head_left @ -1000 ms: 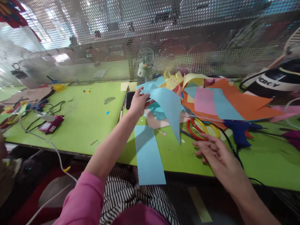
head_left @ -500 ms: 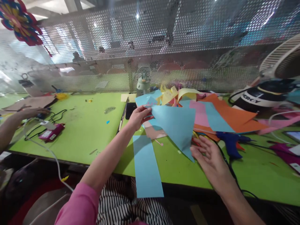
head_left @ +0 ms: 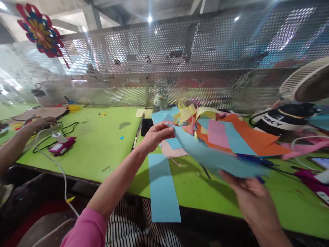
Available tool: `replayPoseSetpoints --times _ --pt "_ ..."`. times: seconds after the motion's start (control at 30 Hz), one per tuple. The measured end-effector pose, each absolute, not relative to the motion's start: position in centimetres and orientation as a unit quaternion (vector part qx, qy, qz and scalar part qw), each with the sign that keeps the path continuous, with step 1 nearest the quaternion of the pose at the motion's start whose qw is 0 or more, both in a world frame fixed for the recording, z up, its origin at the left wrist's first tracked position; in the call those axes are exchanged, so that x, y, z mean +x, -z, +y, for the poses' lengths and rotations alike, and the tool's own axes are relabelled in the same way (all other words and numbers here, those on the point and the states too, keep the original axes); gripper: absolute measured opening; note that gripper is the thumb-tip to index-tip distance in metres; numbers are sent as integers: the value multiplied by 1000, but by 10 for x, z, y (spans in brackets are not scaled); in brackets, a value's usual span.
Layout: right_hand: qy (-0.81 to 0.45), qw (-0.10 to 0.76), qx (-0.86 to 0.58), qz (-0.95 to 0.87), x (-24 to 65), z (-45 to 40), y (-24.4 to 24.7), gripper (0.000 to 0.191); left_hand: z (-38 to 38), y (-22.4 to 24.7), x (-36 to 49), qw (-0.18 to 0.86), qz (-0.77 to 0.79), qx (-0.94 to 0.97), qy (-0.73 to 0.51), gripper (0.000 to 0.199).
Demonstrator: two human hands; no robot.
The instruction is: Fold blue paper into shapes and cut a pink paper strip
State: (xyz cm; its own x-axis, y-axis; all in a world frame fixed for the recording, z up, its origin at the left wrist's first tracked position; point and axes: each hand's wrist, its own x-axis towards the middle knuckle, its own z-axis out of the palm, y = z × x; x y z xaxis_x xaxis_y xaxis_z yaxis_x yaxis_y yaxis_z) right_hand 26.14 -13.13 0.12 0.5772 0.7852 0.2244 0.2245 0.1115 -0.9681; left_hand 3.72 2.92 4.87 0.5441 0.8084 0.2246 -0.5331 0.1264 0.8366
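Observation:
A blue paper sheet [head_left: 205,151] is stretched in the air above the green table, its right part blurred by motion. My left hand [head_left: 158,135] pinches its left corner. On the right, my right hand [head_left: 246,190] is at the sheet's lower edge, thumb below it and fingers partly hidden and smeared. A blue paper strip [head_left: 164,188] lies on the table and sticks out over the front edge. Behind the raised sheet are orange paper [head_left: 252,132], a pink strip [head_left: 218,133] and curled yellow pieces [head_left: 186,113].
A green bottle [head_left: 160,99] and a black phone [head_left: 146,127] stand or lie near the mesh screen. At right are a fan [head_left: 305,80] and a black container [head_left: 288,118]. Another person's hand [head_left: 42,122] rests at far left, by a purple power strip [head_left: 62,145].
The blue sheet has swung from hanging down to stretching rightward, nearly edge-on. My right hand has moved right and down and now touches it. The camera view has tilted up slightly.

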Motion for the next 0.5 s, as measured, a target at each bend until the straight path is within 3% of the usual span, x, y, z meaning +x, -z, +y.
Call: replayPoseSetpoints --times 0.13,0.3,0.5 --pt "-123 626 -609 -471 282 -133 -37 20 3 -53 19 750 126 508 -404 27" --pt "-183 545 -602 -555 294 -113 -74 27 -22 -43 7 805 218 522 -179 50" --pt "-290 469 -581 -599 275 -83 -81 39 -43 -35 8 818 238 520 -61 22"
